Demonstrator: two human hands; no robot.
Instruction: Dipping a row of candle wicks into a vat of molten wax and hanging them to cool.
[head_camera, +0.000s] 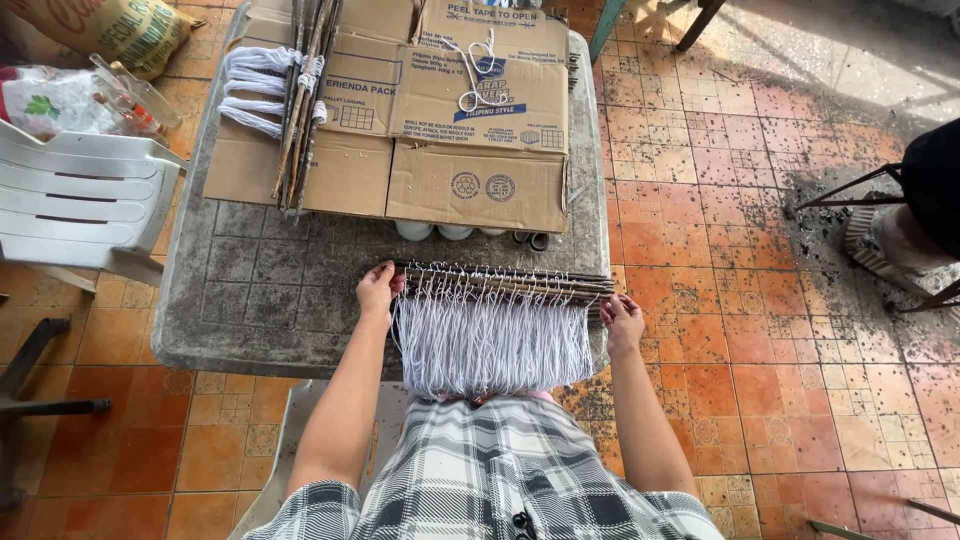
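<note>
White cups (453, 231) and dark rings under the flattened cardboard (420, 110) show only their near rims. A white plastic chair (85, 195) is cut off at left. A seated person (925, 215) at right is cropped. String knots on the sticks (505, 281) are too fine to resolve.

The bare grey table (250, 290) left of the sticks (500, 283) is open, but flattened cardboard (430, 130) blocks the far side.
</note>
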